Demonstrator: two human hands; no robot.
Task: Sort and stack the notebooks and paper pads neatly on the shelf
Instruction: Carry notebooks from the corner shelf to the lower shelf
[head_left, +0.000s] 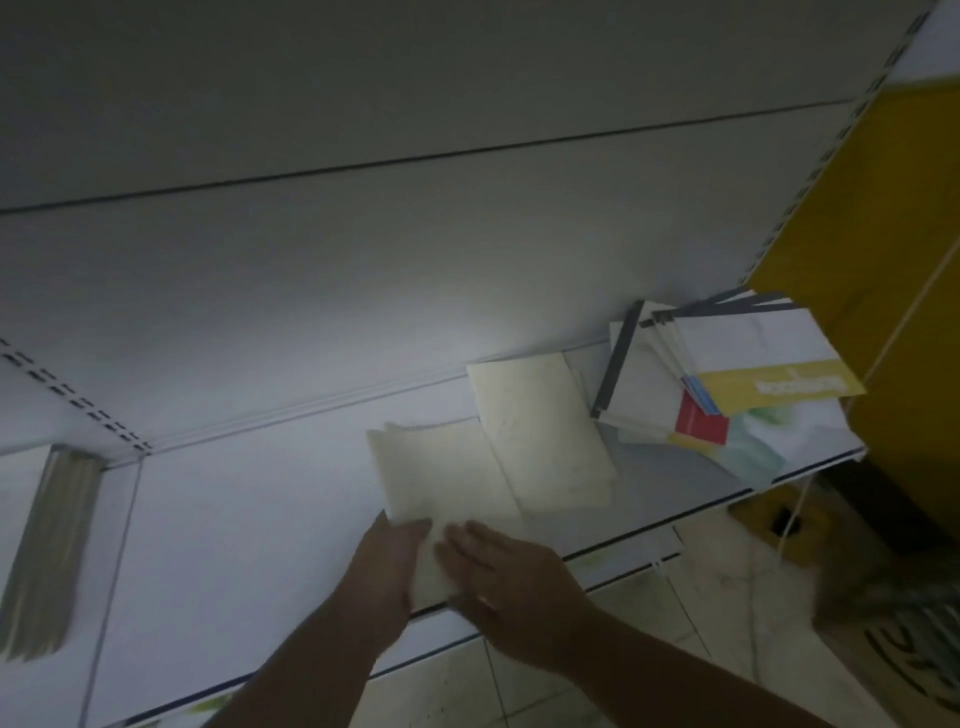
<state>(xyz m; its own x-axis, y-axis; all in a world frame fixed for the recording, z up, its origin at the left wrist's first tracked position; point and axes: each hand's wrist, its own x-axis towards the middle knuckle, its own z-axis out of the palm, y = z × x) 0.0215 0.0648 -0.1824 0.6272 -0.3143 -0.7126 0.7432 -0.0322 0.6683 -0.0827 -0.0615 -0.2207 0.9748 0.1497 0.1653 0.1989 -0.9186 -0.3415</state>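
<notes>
cream pads at left hand, right hand

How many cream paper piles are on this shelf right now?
2. The near cream pile lies at the front edge of the shelf, touched by the left hand and right hand; the far cream pile overlaps it, back-right. More may hide underneath.

Dim light, brightest mid-frame on the white back panel. Slotted uprights flank it. Yellow panel at right; pale tiled floor below.
</notes>
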